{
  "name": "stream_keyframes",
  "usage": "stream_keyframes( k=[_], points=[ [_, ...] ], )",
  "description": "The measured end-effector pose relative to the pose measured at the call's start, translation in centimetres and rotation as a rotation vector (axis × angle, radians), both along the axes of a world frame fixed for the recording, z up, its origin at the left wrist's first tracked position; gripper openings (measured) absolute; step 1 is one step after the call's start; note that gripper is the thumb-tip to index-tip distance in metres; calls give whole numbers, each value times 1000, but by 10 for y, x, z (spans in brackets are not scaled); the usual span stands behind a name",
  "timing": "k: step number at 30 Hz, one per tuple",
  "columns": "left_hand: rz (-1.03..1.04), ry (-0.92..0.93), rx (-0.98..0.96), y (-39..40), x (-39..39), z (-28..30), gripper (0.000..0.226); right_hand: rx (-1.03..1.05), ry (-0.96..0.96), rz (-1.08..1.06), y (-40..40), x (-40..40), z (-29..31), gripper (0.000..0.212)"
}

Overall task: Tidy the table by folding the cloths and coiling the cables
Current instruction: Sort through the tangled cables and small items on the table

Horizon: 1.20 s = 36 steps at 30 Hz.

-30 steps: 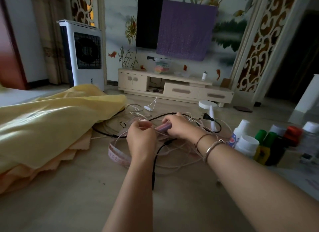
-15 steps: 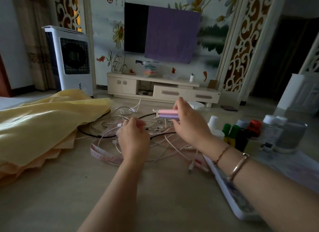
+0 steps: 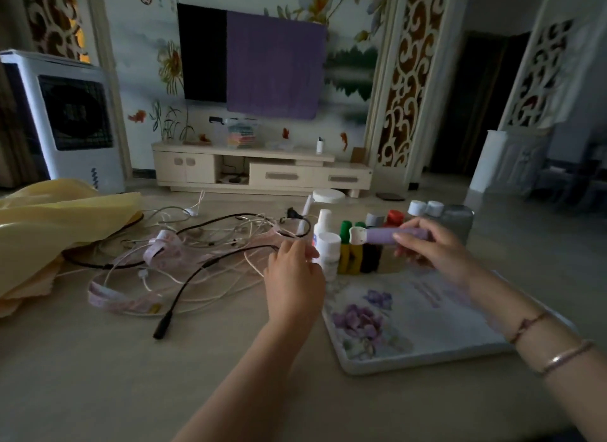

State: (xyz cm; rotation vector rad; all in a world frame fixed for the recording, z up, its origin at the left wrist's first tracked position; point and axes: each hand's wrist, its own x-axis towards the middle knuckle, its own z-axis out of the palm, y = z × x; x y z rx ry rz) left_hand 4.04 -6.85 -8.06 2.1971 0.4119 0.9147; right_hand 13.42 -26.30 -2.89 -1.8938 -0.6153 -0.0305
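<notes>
Right hand point(image 3: 437, 254) gripping purple stick point(image 3: 391, 235), left hand point(image 3: 294, 277) curled by cables point(image 3: 210, 244), contents unclear, bottles point(image 3: 358, 244) partly hidden

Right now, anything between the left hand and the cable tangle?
Nothing visible. The left hand hovers at the right edge of the cable tangle, bare table between. The bottles stand to its right, off that path.

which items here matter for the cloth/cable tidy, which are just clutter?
Job:
yellow cloth
tangled white cables
black cable
pink tape measure

Lying about:
purple stick-shaped item, held in right hand
bottles
floral tray

Left hand is by the cables; grip unclear.
</notes>
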Motion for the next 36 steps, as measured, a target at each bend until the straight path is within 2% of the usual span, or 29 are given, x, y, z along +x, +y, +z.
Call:
stream_keyframes(
  k=[3,8,13,15,18,19,22,25,29,36],
  points=[
    [-55,0,7,-29,9,0,22,75,156,-59,-32,25,0,14],
    [-82,8,4,-37,17,-5,15,-201,157,-298,-67,57,-19,19],
    [-76,26,23,-33,21,-5,15,-247,229,-485,-66,81,-40,25],
    [-91,21,76,-36,21,-6,14,-255,196,-549,-59,88,-44,24],
    [-104,10,121,-37,20,-8,13,-362,70,-674,-50,90,-53,48],
    [-107,13,122,-37,20,-9,13,-420,-3,-708,-48,87,-56,49],
    [-122,28,102,-38,18,-9,13,-513,-247,-683,-41,76,-59,30],
    [-130,31,95,-39,16,-9,14,-530,-368,-545,-31,64,-54,20],
    [-134,13,83,-39,14,-10,15,-665,-409,-410,-18,50,-56,27],
    [-123,18,84,-40,14,-9,15,-750,-323,-498,-27,51,-54,37]
  ],
)
